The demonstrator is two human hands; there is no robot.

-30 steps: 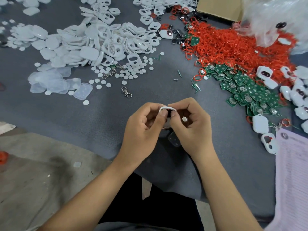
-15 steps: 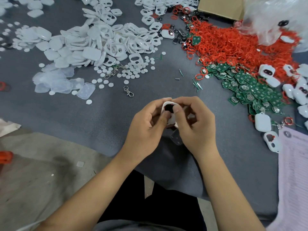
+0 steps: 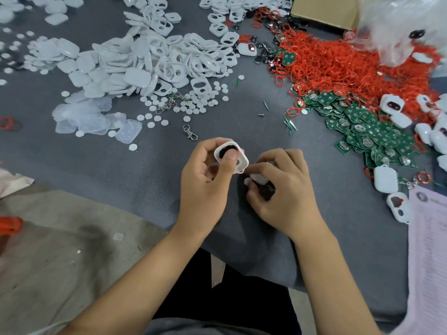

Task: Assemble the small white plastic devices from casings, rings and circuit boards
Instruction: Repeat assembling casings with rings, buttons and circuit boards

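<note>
Fingers of the left hand (image 3: 205, 180) curl round a small white plastic casing with rounded corners (image 3: 231, 157), the thumb pressed on its face beside a dark insert edged with red. This casing is held just above the grey cloth-covered worktop (image 3: 121, 170), near its front edge and in front of the person. The right hand (image 3: 283, 189) sits just beside it, its fingers curled and pinching a small white plastic piece (image 3: 257, 178) against something dark underneath — what that dark part is cannot be told. The right forefinger reaches towards the lower corner of the held casing, close to touching it.

Farther back on the worktop, to the left, lies a wide heap of white casing frames and lids (image 3: 145, 59), with small white round discs (image 3: 193, 102) scattered along its near side and a pile of clear soft covers (image 3: 89, 117) to the left of those. A metal snap clip (image 3: 191, 134) lies alone between the discs and the left hand. To the right spreads a thick pile of red rubber rings (image 3: 338, 66), and nearer than that a bed of green circuit boards (image 3: 367, 134). Several finished white devices (image 3: 385, 180) lie at the right edge, next to a printed paper sheet (image 3: 430, 250). At the far right corner a cardboard box (image 3: 324, 10) sits beside a crumpled clear plastic bag (image 3: 406, 27).
</note>
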